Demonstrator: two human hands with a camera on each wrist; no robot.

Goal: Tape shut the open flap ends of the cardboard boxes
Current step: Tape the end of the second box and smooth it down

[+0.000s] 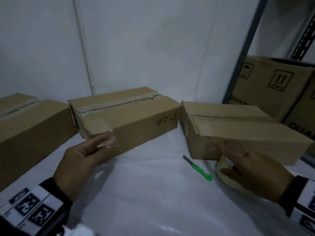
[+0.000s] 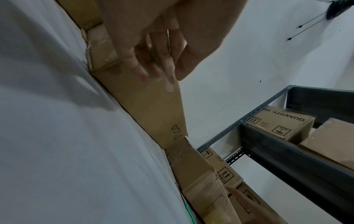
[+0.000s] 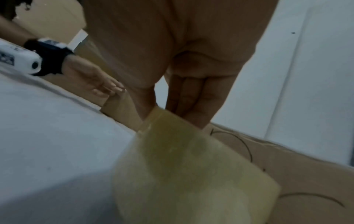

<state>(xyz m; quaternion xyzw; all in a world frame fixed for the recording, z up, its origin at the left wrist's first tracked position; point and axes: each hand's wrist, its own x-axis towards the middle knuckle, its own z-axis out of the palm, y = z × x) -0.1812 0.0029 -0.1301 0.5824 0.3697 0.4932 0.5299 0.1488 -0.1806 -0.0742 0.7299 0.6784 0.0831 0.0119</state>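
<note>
Both hands busy: left hand pinches tape strip, right hand grips roll.

Black wrist straps, white blocks with black square markers

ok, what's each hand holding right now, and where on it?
Left hand pinches a cut strip of clear tape by its near end, at the corner of the "Pico" box. Right hand grips the tape roll round its rim.
</note>
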